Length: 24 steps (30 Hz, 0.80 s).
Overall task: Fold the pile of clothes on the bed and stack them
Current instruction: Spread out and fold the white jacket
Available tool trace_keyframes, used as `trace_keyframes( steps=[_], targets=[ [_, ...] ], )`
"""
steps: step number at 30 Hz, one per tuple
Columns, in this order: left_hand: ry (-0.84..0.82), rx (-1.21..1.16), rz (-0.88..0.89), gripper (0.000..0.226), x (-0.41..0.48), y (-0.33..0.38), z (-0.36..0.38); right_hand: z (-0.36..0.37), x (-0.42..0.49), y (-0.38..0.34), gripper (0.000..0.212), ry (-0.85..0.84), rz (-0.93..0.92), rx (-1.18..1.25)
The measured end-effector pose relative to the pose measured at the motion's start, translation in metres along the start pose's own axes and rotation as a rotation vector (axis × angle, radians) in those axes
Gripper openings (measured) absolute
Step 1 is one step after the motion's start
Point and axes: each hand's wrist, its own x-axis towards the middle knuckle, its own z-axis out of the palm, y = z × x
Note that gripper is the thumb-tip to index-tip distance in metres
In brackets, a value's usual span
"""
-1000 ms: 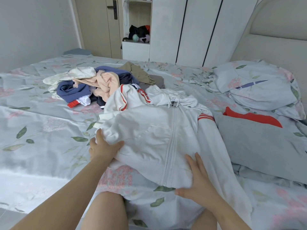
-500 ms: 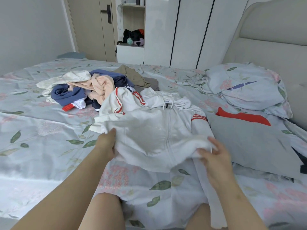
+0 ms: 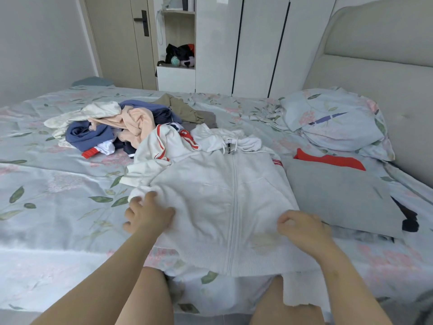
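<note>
White zip hoodie (image 3: 222, 202): front up, zip closed, laid on the bed (image 3: 46, 184) at its near edge. Hem at 6 o'clock, hood and drawstrings bunched at 12. Cloth gathered in a wad at its 9 o'clock side; one sleeve trails over the bed edge at 5. Faint yellowish mark near the hem, right of the zip

Pile of clothes (image 3: 121, 127): unfolded heap at 11 o'clock from the hoodie; cream, peach, navy and khaki pieces tangled. White red-striped garment (image 3: 164, 146) spills from it onto the hoodie's shoulder

Grey garment (image 3: 339, 195): folded flat, just beside the hoodie at 3 o'clock; red garment (image 3: 328, 159) shows beyond it at 2
</note>
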Motion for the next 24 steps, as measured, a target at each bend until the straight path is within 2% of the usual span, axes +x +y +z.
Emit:
trace_keyframes(
  steps=[3,5,7,9,12,15,17,19,20,22,24],
  targets=[
    [-0.020,0.174,0.215,0.063,0.000,-0.011,0.005,0.030,0.002,-0.013,0.053,-0.054,-0.161,0.012],
    [-0.063,0.235,0.290,0.067,0.003,-0.017,0.005,0.049,0.003,-0.022,0.070,-0.133,-0.251,-0.046],
    [-0.101,0.310,0.296,0.072,0.006,-0.022,0.003,0.070,0.005,-0.026,0.079,-0.155,-0.287,-0.125],
    [-0.138,0.287,0.261,0.075,0.014,-0.025,0.000,0.080,0.008,-0.029,0.080,-0.098,-0.294,-0.125],
    [-0.180,0.118,0.266,0.065,0.028,-0.029,-0.008,0.082,0.016,-0.039,0.077,-0.092,-0.190,0.160],
    [-0.189,-0.079,0.298,0.034,0.035,-0.031,-0.020,0.093,0.034,-0.052,0.081,-0.049,-0.056,0.317],
    [-0.187,-0.335,0.293,0.018,0.035,-0.031,-0.034,0.100,0.044,-0.062,0.074,-0.059,-0.033,0.334],
    [-0.172,-0.636,0.302,0.020,0.033,-0.030,-0.050,0.096,0.053,-0.078,0.057,-0.068,-0.062,0.368],
    [-0.130,-0.749,0.315,0.025,0.032,-0.029,-0.058,0.090,0.058,-0.086,0.050,-0.018,-0.099,0.421],
    [-0.027,-0.959,0.329,0.029,0.033,-0.028,-0.068,0.071,0.067,-0.104,0.042,0.218,-0.208,0.573],
    [-0.083,-1.090,0.349,0.036,0.035,-0.031,-0.071,0.055,0.075,-0.117,0.039,0.397,-0.296,0.673]
  ],
)
